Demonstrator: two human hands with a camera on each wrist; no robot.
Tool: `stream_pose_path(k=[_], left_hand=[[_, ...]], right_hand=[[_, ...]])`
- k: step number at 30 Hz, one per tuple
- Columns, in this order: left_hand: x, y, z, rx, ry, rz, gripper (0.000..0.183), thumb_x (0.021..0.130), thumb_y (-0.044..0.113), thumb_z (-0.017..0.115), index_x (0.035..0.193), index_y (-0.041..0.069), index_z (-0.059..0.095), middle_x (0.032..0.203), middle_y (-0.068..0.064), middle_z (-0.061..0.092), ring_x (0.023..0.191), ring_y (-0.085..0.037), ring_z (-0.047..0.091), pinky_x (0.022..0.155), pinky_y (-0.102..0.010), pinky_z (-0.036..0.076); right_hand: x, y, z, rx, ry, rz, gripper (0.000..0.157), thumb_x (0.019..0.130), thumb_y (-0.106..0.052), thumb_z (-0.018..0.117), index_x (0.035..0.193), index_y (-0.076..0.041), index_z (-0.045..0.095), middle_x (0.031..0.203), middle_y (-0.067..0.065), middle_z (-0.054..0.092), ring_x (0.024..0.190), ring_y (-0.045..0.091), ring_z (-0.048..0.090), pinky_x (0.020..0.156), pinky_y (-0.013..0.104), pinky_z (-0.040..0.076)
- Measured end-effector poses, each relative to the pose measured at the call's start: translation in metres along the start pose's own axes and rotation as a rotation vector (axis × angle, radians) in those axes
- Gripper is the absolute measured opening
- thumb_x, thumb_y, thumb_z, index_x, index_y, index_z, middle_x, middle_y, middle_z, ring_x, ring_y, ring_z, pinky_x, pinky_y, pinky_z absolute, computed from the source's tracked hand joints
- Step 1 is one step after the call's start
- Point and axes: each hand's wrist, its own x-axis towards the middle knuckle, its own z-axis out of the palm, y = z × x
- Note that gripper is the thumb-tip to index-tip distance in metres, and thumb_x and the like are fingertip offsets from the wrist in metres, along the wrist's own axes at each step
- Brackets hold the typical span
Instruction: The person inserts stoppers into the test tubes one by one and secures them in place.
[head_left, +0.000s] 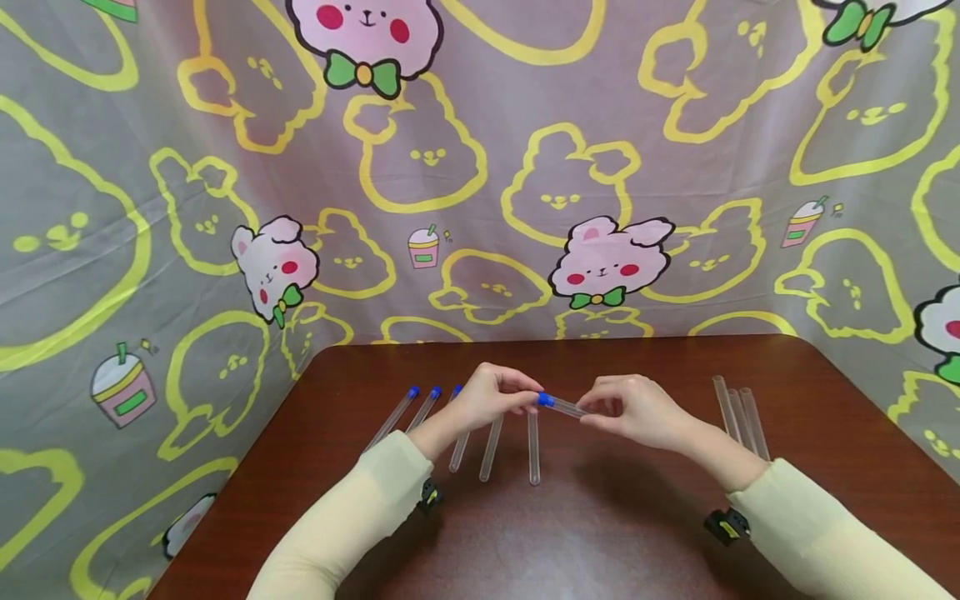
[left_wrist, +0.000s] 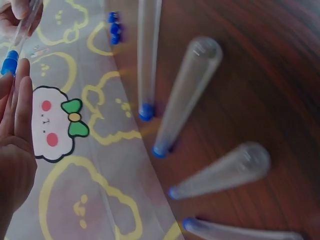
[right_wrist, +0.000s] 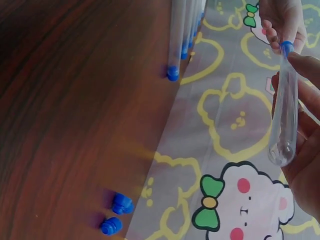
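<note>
Between my two hands, above the table, is a clear test tube (head_left: 567,407) with a blue cap (head_left: 547,400) on its end. My left hand (head_left: 491,394) pinches it at the cap, with the thumb on one side and fingers on the other. Farther down the clear body, my right hand (head_left: 633,408) grips the tube between thumb and fingers. In the right wrist view the tube's rounded bottom (right_wrist: 282,154) sticks out past the right hand (right_wrist: 305,150). The left hand (right_wrist: 284,22) shows beyond it at the blue cap (right_wrist: 286,47).
Several blue-capped tubes (head_left: 534,454) lie in a row on the brown table (head_left: 480,550), partly behind the left hand and arm. Three clear tubes (head_left: 738,421) without visible caps lie at right. Loose blue caps (right_wrist: 121,203) sit near the table's far edge. A patterned curtain (head_left: 480,150) surrounds it.
</note>
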Motion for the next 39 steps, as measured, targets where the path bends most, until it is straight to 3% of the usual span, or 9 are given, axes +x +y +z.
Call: stream_pose_path(k=[9, 13, 18, 22, 24, 29, 31, 39], left_hand=[[-0.009, -0.019, -0.018, 0.139, 0.027, 0.001, 0.013, 0.087, 0.006, 0.072, 0.096, -0.004, 0.073, 0.082, -0.017, 0.071, 0.076, -0.036, 0.069, 0.071, -0.05, 0.054], [-0.016, -0.022, -0.026, 0.18, 0.038, 0.004, 0.013, 0.087, 0.01, 0.074, 0.095, -0.001, 0.075, 0.081, -0.009, 0.072, 0.077, -0.035, 0.069, 0.065, -0.041, 0.055], [-0.025, -0.021, -0.038, 0.2, 0.065, 0.02, 0.011, 0.087, 0.008, 0.073, 0.094, -0.001, 0.074, 0.081, -0.012, 0.072, 0.076, -0.034, 0.069, 0.065, -0.041, 0.055], [-0.033, -0.023, -0.047, 0.232, 0.109, 0.028, 0.01, 0.087, 0.008, 0.073, 0.095, 0.001, 0.075, 0.081, -0.013, 0.072, 0.07, -0.022, 0.07, 0.064, -0.043, 0.055], [-0.038, -0.025, -0.051, 0.256, 0.136, 0.021, 0.011, 0.087, 0.01, 0.073, 0.095, 0.003, 0.075, 0.082, -0.011, 0.072, 0.07, -0.02, 0.069, 0.062, -0.038, 0.055], [-0.048, -0.027, -0.057, 0.277, 0.17, -0.009, 0.012, 0.087, 0.008, 0.073, 0.096, 0.0, 0.075, 0.086, -0.01, 0.072, 0.075, -0.034, 0.067, 0.064, -0.03, 0.054], [-0.053, -0.024, -0.058, 0.276, 0.174, -0.022, 0.012, 0.087, 0.008, 0.073, 0.096, -0.001, 0.074, 0.085, -0.012, 0.072, 0.076, -0.035, 0.067, 0.065, -0.034, 0.055], [-0.059, -0.044, -0.067, 0.259, 0.155, -0.046, 0.019, 0.088, 0.015, 0.073, 0.099, -0.001, 0.074, 0.083, -0.011, 0.072, 0.078, -0.039, 0.068, 0.062, -0.027, 0.053]], right_hand=[[0.005, 0.013, 0.011, 0.036, -0.026, 0.07, 0.015, 0.082, -0.022, 0.08, 0.095, -0.019, 0.072, 0.077, -0.016, 0.061, 0.063, 0.006, 0.053, 0.056, 0.025, 0.049], [0.009, 0.02, 0.019, 0.069, -0.042, 0.067, 0.019, 0.082, -0.015, 0.079, 0.099, -0.014, 0.07, 0.075, -0.013, 0.06, 0.061, 0.007, 0.053, 0.054, 0.025, 0.048], [0.015, 0.028, 0.028, 0.115, -0.062, 0.082, 0.024, 0.084, -0.013, 0.077, 0.106, -0.009, 0.067, 0.075, -0.01, 0.06, 0.059, 0.007, 0.054, 0.052, 0.026, 0.049], [0.019, 0.034, 0.036, 0.137, -0.07, 0.095, 0.026, 0.084, -0.01, 0.077, 0.107, -0.005, 0.065, 0.075, -0.008, 0.061, 0.057, 0.008, 0.054, 0.051, 0.026, 0.049], [0.021, 0.037, 0.039, 0.132, -0.07, 0.096, 0.027, 0.084, -0.01, 0.077, 0.107, -0.005, 0.065, 0.074, -0.008, 0.06, 0.057, 0.007, 0.054, 0.052, 0.026, 0.049], [0.026, 0.043, 0.048, 0.13, -0.074, 0.091, 0.026, 0.084, -0.01, 0.076, 0.106, -0.003, 0.063, 0.071, -0.008, 0.059, 0.056, 0.006, 0.055, 0.052, 0.026, 0.05], [0.028, 0.046, 0.053, 0.153, -0.092, 0.106, 0.026, 0.085, -0.01, 0.075, 0.106, -0.001, 0.062, 0.07, -0.006, 0.059, 0.054, 0.007, 0.056, 0.052, 0.026, 0.05], [0.032, 0.051, 0.065, 0.171, -0.173, 0.192, 0.024, 0.088, -0.008, 0.072, 0.106, 0.003, 0.059, 0.065, -0.004, 0.058, 0.05, 0.011, 0.057, 0.05, 0.027, 0.049]])
